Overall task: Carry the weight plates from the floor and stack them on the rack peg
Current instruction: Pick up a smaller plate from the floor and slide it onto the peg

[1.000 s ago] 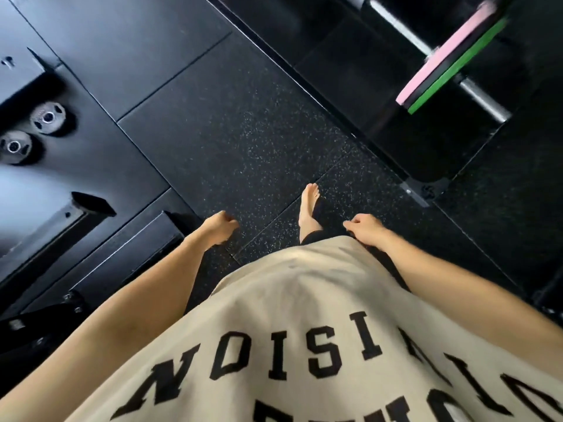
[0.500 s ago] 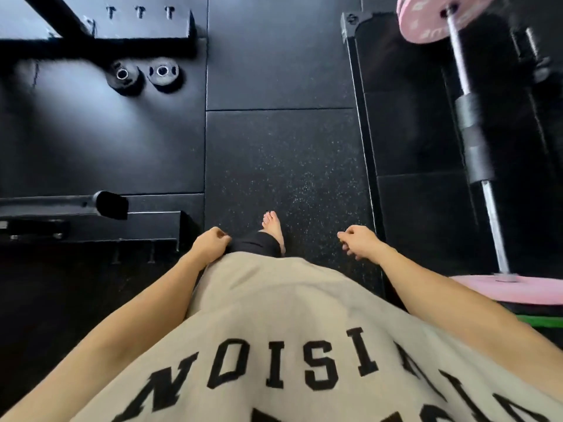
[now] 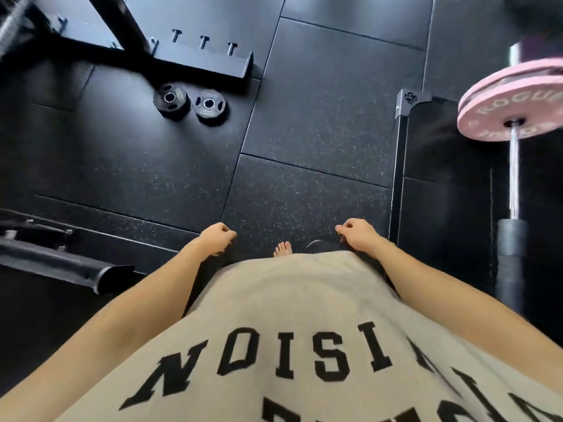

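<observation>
A: Where were the weight plates?

B: Two small black plates lay flat on the rubber floor [image 3: 320, 126], side by side and touching or nearly so. The left plate [image 3: 170, 99] and the right plate [image 3: 209, 106] sat just in front of the rack's black base beam [image 3: 195, 60].

A: And the hands?

B: Both hung at the person's sides, well apart from the plates. The left hand [image 3: 215, 240] had loosely curled fingers and held nothing. The right hand [image 3: 359, 234] was the same, empty and idle, farther from the plates.

A: Anything else nearby?

B: A pink bumper plate [image 3: 499, 99] sat on a barbell [image 3: 514, 175] at the right, over a black platform [image 3: 402, 166].
</observation>
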`<state>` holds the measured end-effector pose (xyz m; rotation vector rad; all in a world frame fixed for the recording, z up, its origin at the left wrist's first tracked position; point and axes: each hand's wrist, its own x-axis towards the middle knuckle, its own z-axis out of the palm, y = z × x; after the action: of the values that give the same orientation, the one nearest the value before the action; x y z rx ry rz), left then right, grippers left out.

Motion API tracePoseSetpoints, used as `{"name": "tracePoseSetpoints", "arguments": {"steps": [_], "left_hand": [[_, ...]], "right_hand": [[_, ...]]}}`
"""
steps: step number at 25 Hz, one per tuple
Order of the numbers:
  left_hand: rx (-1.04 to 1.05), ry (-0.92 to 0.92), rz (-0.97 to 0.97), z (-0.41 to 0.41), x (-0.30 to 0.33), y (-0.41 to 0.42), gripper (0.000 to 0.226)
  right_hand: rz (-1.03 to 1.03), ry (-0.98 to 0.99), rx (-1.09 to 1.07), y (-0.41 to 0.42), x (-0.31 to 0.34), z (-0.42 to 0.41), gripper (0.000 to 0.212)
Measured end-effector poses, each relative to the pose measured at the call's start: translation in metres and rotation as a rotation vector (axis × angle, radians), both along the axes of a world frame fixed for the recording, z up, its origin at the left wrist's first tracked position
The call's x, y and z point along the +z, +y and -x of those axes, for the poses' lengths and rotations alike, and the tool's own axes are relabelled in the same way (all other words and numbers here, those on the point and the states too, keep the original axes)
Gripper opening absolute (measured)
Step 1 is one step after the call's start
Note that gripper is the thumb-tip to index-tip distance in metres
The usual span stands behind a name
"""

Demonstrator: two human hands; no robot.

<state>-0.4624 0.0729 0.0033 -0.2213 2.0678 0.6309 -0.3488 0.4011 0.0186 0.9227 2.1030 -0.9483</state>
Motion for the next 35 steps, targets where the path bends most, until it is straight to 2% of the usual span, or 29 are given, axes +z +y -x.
{"name": "tracePoseSetpoints", "arguments": {"steps": [5,12,17,20,24,30,35], "left_hand": [[0.048,-0.082,-0.008,0.088,0.003,0.024,0.021],[0.237,-0.128,0.035,0.228,0.003,0.044,0.025],[0.316,-0.04,0.062,0.32,0.007,0.033,0.016],[0.342,-0.046,0.08,0.373,0.002,0.017,0.014],[0.293,-0.047,0.087,0.454,-0.018,-0.018,0.013],[0.077,-0.11,0.12,0.59,-0.047,-0.07,0.02],[0.05,-0.141,0.122,0.69,-0.138,-0.087,0.026]], "right_hand": [[0.02,-0.021,0.129,0.027,-0.01,0.133,0.022],[0.048,-0.059,0.288,0.053,-0.022,0.336,0.025],[0.056,-0.063,0.394,0.044,-0.014,0.469,0.022],[0.082,-0.081,0.448,0.023,-0.011,0.538,0.022],[0.101,-0.119,0.394,-0.016,-0.024,0.616,0.024],[0.125,-0.187,0.143,-0.083,-0.055,0.717,0.017],[0.163,-0.268,-0.019,-0.117,-0.15,0.794,0.019]]}}
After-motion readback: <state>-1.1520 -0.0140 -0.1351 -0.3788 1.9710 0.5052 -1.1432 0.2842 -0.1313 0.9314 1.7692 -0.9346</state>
